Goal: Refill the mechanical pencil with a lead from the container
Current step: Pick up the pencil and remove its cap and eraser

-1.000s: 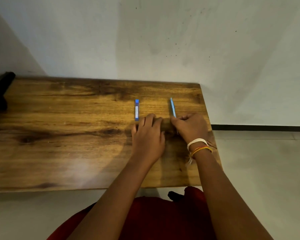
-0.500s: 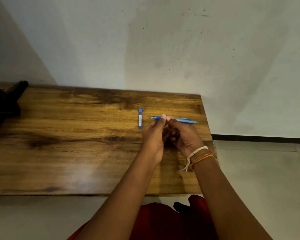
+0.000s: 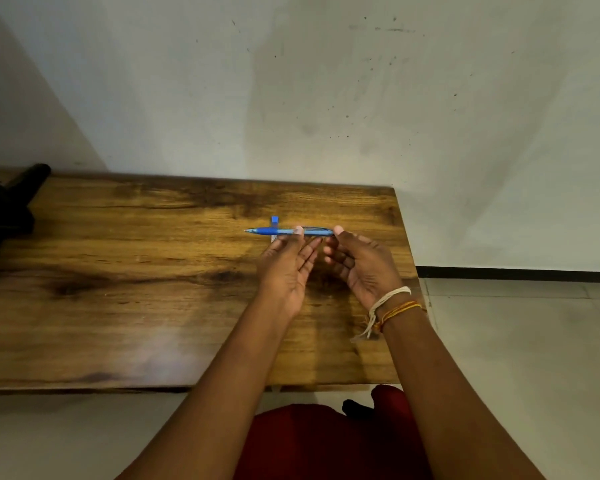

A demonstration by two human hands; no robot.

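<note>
The blue mechanical pencil (image 3: 284, 231) is held level above the wooden table (image 3: 153, 271), tip pointing left. My left hand (image 3: 286, 265) pinches its middle between thumb and fingertips, palm up. My right hand (image 3: 361, 265), with thread bands at the wrist, grips the pencil's right end with thumb and fingers. The small blue lead container (image 3: 274, 220) lies on the table just behind the pencil, mostly hidden by it and by my left fingers.
A black object (image 3: 4, 202) sits at the table's far left end. A pale wall runs behind the table. The table's right edge is close beside my right hand, with tiled floor (image 3: 516, 341) beyond. My red-clothed lap (image 3: 319, 441) is below the near edge.
The pencil was lifted off the table and turned from pointing away to lying level, tip left. Both hands rose and opened their palms upward, now holding it at middle and right end.
</note>
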